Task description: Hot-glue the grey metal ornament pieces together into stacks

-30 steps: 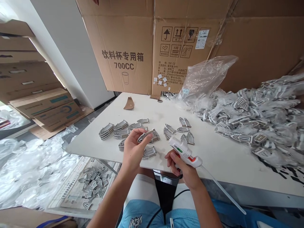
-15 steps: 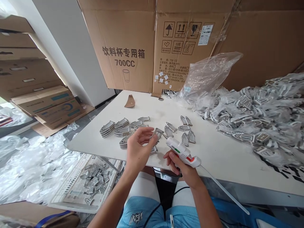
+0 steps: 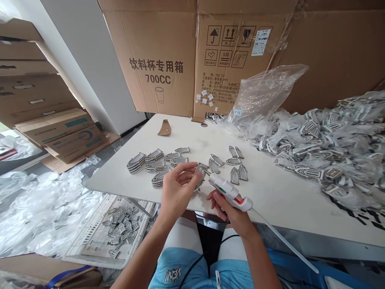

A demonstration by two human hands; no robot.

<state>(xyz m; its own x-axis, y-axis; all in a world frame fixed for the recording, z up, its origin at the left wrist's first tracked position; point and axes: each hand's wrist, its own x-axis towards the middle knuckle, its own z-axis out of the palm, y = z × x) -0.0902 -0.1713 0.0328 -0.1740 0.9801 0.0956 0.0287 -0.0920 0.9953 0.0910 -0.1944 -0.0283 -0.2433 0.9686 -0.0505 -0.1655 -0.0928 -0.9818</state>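
Note:
Between the thumb and fingers of my left hand (image 3: 179, 186) is a small arched metal frame (image 3: 202, 168), tilted above the table. My right hand (image 3: 230, 210) is wrapped around a white hot glue gun (image 3: 230, 189), with a long glue stick (image 3: 285, 243) trailing from its back. The gun's nozzle points at the frame's upper edge and seems to touch it. Left of my left hand lie stacked metal frames (image 3: 136, 162). Loose frames (image 3: 217, 160) lie beyond the gun, and more frames (image 3: 239, 173) sit to its right.
Plastic-bagged metal pieces (image 3: 315, 140) are heaped on the right of the white table (image 3: 270, 204). A large cardboard box (image 3: 162, 36) stands behind, with a clear plastic bag (image 3: 267, 90) before it. Below left, a crate (image 3: 118, 261) holds loose frames, beside crumpled plastic (image 3: 39, 212).
The frame in my left hand has turned to a steeper angle. The glue gun has shifted slightly left, its nozzle still at the frame's upper edge.

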